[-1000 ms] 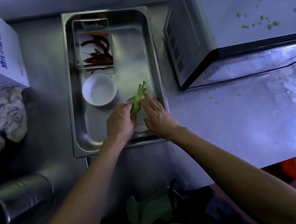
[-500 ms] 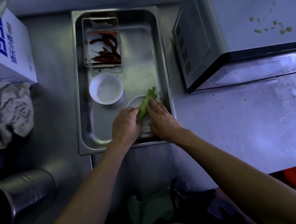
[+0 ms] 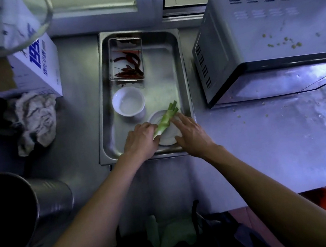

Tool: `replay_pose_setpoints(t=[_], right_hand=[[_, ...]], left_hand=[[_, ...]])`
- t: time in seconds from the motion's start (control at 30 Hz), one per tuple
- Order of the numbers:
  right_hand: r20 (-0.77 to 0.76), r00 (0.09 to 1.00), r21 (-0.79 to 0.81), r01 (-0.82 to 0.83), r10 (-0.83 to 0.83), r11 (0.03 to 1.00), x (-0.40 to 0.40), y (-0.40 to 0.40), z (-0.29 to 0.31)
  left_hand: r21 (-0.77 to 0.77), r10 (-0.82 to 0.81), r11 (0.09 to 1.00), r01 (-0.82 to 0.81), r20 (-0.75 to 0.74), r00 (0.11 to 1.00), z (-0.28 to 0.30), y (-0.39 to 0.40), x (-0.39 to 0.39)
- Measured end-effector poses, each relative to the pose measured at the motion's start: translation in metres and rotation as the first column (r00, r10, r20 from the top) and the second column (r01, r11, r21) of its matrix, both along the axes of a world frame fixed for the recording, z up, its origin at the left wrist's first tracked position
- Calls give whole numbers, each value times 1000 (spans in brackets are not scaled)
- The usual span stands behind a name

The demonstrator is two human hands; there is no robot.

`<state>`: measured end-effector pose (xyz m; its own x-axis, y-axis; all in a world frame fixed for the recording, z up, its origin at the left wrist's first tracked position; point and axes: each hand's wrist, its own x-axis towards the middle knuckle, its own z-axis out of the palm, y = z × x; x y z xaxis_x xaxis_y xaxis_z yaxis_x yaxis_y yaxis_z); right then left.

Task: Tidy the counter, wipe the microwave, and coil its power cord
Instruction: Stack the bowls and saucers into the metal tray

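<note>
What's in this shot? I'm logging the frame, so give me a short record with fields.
tray: steel tray on the counter, left of the microwave
in tray: dried red chillies in a small tin, white bowl, white plate
left hand: holds the green stalks over the plate
right hand: open, beside the stalks
crumbs: on the microwave top and the counter
rag: crumpled, left of tray

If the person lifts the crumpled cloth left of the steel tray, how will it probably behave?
The cloth will probably hang limp and lose its shape, since it lies in loose crumpled folds. It looks light for its bulk. It is unlikely to roll or slide on the counter.
</note>
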<state>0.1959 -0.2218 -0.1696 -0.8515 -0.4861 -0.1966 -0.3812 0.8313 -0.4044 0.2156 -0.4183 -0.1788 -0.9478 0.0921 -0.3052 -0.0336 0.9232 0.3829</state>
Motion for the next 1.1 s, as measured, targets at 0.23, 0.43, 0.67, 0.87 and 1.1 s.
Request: replay_pose_setpoints(t=[0.23, 0.43, 0.67, 0.87, 1.1], right_hand=[[-40, 996, -49, 82, -84, 995, 20, 36, 23], [-24, 974, -98, 220, -223, 971, 69, 108, 32], [-30, 918, -115, 389, -395, 914, 145, 217, 41], [-22, 847, -23, 531, -531, 847, 205, 316, 51], [-47, 687, -9, 726, -725, 688, 276, 410, 69]], left_hand=[[-7, -25, 1000, 25, -64, 998, 27, 25, 11], [11, -103, 994, 105, -124, 987, 43, 90, 27], [-17, -242, 970, 242, -125, 962, 58, 194, 64], [-38, -405, 914, 405, -166, 899, 74, 297, 91], [-87, -611, 790, 607, -200, 766, 88, 414, 120]])
